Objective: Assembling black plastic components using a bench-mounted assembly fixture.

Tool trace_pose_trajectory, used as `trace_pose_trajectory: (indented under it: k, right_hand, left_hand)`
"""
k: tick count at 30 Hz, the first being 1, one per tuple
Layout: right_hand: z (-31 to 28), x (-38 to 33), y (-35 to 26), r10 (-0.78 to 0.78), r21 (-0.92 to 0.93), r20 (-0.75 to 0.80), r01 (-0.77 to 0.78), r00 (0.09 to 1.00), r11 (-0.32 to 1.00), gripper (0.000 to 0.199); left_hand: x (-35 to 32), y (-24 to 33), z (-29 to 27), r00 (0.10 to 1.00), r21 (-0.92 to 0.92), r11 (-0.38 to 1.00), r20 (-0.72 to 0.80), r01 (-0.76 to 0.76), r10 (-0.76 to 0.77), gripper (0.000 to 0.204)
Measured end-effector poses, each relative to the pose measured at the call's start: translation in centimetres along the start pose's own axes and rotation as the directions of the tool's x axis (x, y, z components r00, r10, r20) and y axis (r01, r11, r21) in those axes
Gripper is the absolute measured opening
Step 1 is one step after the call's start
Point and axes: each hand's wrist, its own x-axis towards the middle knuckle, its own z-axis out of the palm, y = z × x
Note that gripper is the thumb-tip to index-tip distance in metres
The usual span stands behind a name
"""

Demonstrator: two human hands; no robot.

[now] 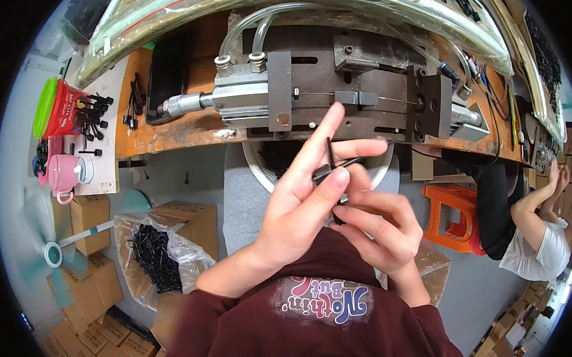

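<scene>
Pinching slim black rods (330, 153), your left hand (302, 193) holds one pointing away, another slanting right — your right hand (387, 230), lower and rightward, narrowly pinches a black piece (338, 221)

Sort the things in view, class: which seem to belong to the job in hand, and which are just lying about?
Probably the job:
- black pieces held by the left hand and right hand
- metal fixture
- pale tub below it

Probably just about:
- pink mug
- orange stool
- fan
</scene>
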Motion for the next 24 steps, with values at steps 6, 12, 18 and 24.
trace_pose_trajectory:
  k: [6, 12, 18, 24]
  right_hand:
    - [-0.5, 0.6, 1.0, -0.058, -0.139, -0.103, 0.044, 0.993, 0.989, 0.033]
    - [-0.4, 2.6, 3.5, -0.045, -0.28, -0.015, 0.039, 0.999, 0.959, 0.024]
    - [0.0, 4.5, 3.9, -0.083, -0.53, 0.14, 0.145, 0.987, 0.835, 0.02]
    - [-0.3, 5.6, 2.5, 0.054, -0.589, 0.209, 0.082, 0.976, 0.804, 0.024]
  left_hand:
    - [-0.6, -0.8, 0.2, 0.96, 0.519, 0.818, 0.017, -0.248, 0.28, 0.067]
    - [-1.4, 1.2, -1.1, 0.84, 0.821, 0.387, 0.189, -0.419, 0.508, 0.034]
    - [-1.1, 1.7, -1.9, 0.743, 0.876, 0.184, 0.247, -0.446, 0.622, 0.023]
    - [-1.3, 3.7, -1.0, 0.851, 0.884, 0.288, 0.196, -0.368, 0.487, 0.042]
